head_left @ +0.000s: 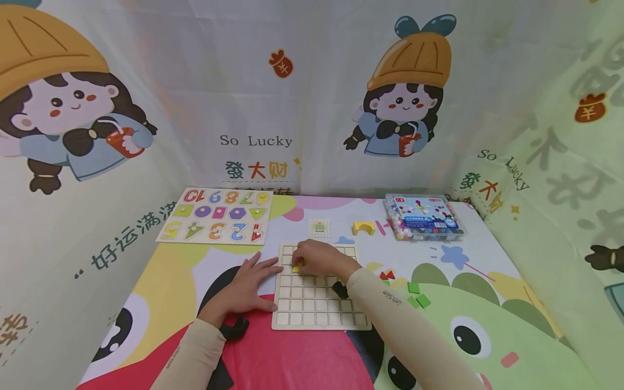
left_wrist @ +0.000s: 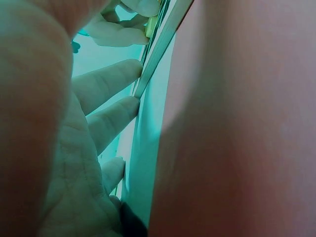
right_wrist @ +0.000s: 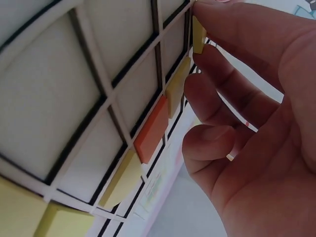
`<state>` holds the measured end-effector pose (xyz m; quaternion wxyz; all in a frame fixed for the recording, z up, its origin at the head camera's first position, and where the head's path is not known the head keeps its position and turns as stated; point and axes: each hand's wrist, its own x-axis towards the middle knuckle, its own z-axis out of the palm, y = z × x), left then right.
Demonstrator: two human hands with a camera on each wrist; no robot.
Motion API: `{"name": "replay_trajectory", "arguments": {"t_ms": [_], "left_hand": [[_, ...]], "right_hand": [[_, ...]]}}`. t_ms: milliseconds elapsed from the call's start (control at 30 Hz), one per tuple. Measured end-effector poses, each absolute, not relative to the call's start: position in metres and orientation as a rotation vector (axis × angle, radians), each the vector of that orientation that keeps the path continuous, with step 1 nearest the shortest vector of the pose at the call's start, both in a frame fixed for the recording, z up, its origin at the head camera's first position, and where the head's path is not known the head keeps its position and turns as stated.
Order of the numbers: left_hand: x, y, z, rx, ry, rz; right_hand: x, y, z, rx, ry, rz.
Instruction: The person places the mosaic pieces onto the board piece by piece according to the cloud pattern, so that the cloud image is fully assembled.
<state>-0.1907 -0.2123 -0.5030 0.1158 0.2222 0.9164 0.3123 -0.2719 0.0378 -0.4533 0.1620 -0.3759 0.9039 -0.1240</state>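
A person sits at a table (head_left: 312, 368) covered by a bright cartoon cloth, with printed curtains close around its left, back and right sides. Nearest the body, the cloth in front of the forearms is bare. The left hand (head_left: 244, 290) lies flat with straight, spread fingers, its fingertips (left_wrist: 129, 71) touching the left edge of a pale wooden grid board (head_left: 317, 306). The right forearm crosses the board's lower right corner, and the right hand (head_left: 319, 259) curls over the upper rows, pinching a small yellow tile (head_left: 297, 266) between thumb and fingertips just above the grid; whether the tile touches a cell is hard to tell. In the right wrist view some cells near the fingers already hold yellow and orange tiles. Loose green tiles (head_left: 418, 295) and red tiles (head_left: 387, 275) lie just right of the board. Farther back sit a small pattern card (head_left: 319, 228), a yellow arch block (head_left: 363, 228), a clear box of beads (head_left: 423, 218), and, at far left, a number puzzle board (head_left: 216, 215)
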Motion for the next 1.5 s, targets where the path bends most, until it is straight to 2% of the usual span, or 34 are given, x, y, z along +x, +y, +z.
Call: {"name": "replay_trajectory", "arguments": {"t_ms": [300, 900, 1500], "left_hand": [[-0.19, -0.213, -0.503, 0.632, 2.68, 0.919], [-0.189, -0.211, -0.506, 0.637, 2.693, 0.916], [-0.185, -0.209, -0.504, 0.621, 2.695, 0.925]], "right_hand": [[-0.271, 0.039, -0.457, -1.061, 2.566, -0.448], [-0.262, 0.036, -0.455, -1.027, 2.63, -0.298], [-0.257, 0.052, -0.453, -1.015, 2.559, -0.582]]}}
